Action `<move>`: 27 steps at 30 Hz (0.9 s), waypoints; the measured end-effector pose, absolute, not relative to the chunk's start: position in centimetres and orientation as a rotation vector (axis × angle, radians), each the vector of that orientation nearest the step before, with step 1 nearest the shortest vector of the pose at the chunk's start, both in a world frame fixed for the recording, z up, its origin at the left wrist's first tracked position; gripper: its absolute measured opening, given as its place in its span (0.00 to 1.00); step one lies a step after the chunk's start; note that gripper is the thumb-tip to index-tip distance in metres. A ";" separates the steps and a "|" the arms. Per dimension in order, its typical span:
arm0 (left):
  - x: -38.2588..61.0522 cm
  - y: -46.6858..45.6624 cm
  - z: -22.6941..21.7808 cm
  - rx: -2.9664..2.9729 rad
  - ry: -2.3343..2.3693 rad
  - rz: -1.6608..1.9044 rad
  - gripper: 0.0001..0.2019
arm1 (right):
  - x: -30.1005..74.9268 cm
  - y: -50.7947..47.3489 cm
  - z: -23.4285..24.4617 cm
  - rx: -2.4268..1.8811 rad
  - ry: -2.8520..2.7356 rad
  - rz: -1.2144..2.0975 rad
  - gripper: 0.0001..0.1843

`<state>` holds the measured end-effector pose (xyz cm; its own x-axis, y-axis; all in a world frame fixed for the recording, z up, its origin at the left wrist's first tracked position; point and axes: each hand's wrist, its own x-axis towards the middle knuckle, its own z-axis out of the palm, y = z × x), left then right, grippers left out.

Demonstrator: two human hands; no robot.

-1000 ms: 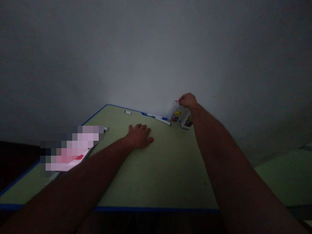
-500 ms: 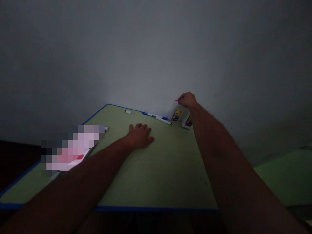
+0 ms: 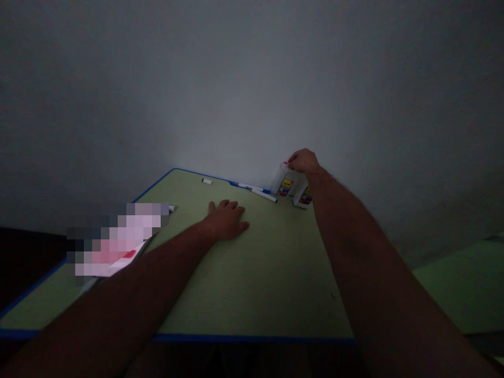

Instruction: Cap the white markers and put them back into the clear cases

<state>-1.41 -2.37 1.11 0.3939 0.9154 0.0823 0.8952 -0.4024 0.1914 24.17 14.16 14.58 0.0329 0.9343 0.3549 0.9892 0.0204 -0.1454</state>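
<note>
My left hand lies flat on the pale green table, fingers spread and holding nothing. At the far edge by the wall, my right hand has its fingers closed at the top of a clear plastic container. This container stands upright, with a pink piece on top and a yellow, red and blue label. Just right of it is a second clear container with a similar label, partly hidden by my right forearm. Left of the containers lie a white marker with a black end and another marker.
A short white cylinder with a dark end lies near the far edge. On the left is a pink and white item, mostly blurred out. A grey wall rises behind the table, and a green surface extends at right.
</note>
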 end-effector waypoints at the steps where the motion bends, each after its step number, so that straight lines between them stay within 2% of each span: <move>1: -1.4 -2.4 1.1 2.524 1.649 0.266 0.29 | 24.2 14.2 14.5 -1.959 -1.963 -0.230 0.14; 27: -1.4 -2.4 1.4 2.525 1.642 0.257 0.28 | 24.4 13.9 14.7 -1.977 -1.914 -0.211 0.13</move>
<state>-1.41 -2.42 1.36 0.3977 0.9143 0.0773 0.8942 -0.4051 0.1905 24.38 13.91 14.71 0.0613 0.9295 0.3638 0.9864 -0.0008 -0.1642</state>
